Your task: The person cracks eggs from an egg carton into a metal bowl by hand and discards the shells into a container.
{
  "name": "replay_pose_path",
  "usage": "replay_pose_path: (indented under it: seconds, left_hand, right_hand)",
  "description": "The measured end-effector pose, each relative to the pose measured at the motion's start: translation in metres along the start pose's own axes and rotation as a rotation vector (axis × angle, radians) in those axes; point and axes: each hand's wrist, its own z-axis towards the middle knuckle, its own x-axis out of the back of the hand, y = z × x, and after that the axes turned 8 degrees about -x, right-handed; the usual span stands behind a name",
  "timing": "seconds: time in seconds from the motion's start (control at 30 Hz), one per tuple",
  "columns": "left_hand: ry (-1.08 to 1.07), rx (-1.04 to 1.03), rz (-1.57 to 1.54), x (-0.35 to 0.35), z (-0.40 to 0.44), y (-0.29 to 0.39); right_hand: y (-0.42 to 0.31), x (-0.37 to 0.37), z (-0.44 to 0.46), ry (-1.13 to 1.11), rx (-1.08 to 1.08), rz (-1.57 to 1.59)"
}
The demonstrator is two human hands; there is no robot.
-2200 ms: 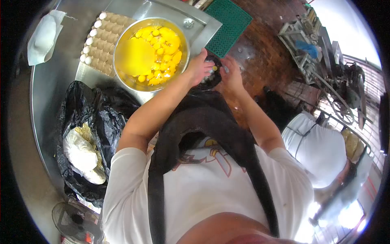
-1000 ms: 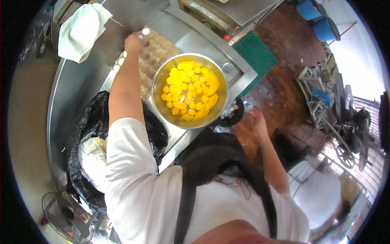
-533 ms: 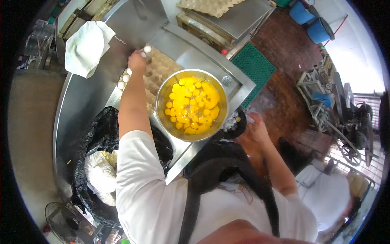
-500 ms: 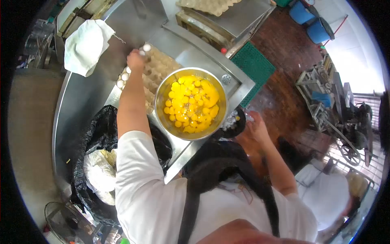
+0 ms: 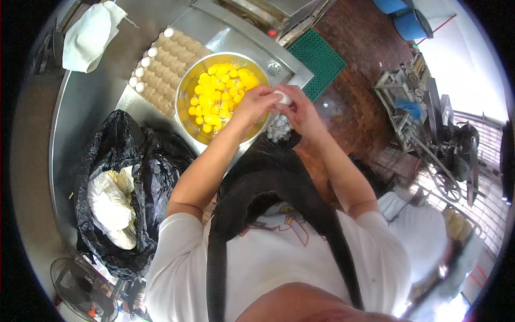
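Note:
My left hand (image 5: 254, 107) and my right hand (image 5: 303, 114) meet at the right rim of a large steel bowl (image 5: 184, 92). A white egg (image 5: 282, 97) is between them, with the fingers of both hands closed around it. Many yellow egg yolks (image 5: 217, 96) lie in the bowl. Under my hands, a dark container holds a heap of cracked eggshells (image 5: 279, 129). Left of the bowl lies a cardboard egg tray (image 5: 171, 67) with several white eggs along its far left edge and bare cups elsewhere.
A black plastic bag (image 5: 115, 139) with a pale bundle inside is at the left. A white cloth (image 5: 92, 36) hangs at the steel counter's (image 5: 88, 102) upper left. Beyond the counter are a green mat (image 5: 316, 64), blue buckets (image 5: 412, 24) and machinery. Another person's white clothing (image 5: 421, 233) shows lower right.
My left hand has moved from the egg tray to the bowl's right rim. My right hand has come up from the shell container to meet it at an egg. The camera view has shifted.

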Motion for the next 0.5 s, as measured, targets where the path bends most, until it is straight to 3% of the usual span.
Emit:
replay_pose_path:
  seconds: [0.07, 0.17, 0.2, 0.3, 0.4, 0.5]
  left_hand:
    - [0.033, -0.007, -0.039, -0.002, -0.006, 0.001]
    - [0.132, -0.055, 0.077, 0.003, -0.015, 0.01]
    - [0.166, -0.084, 0.082, 0.007, -0.019, 0.01]
    - [0.232, -0.14, 0.051, 0.017, -0.026, 0.002]
    - [0.274, -0.16, 0.013, 0.019, -0.036, -0.009]
    - [0.238, -0.154, 0.027, 0.025, -0.043, -0.019]
  right_hand:
    - [0.014, 0.002, 0.004, 0.004, -0.008, -0.045]
    - [0.029, -0.002, 0.024, 0.207, -0.002, -0.256]
    - [0.044, -0.006, 0.033, 0.277, 0.109, -0.321]
    - [0.103, -0.011, 0.051, 0.107, 0.254, -0.683]
    - [0.113, -0.016, 0.056, 0.054, 0.185, -0.755]
    - [0.107, -0.011, 0.061, 0.175, 0.196, -0.487]
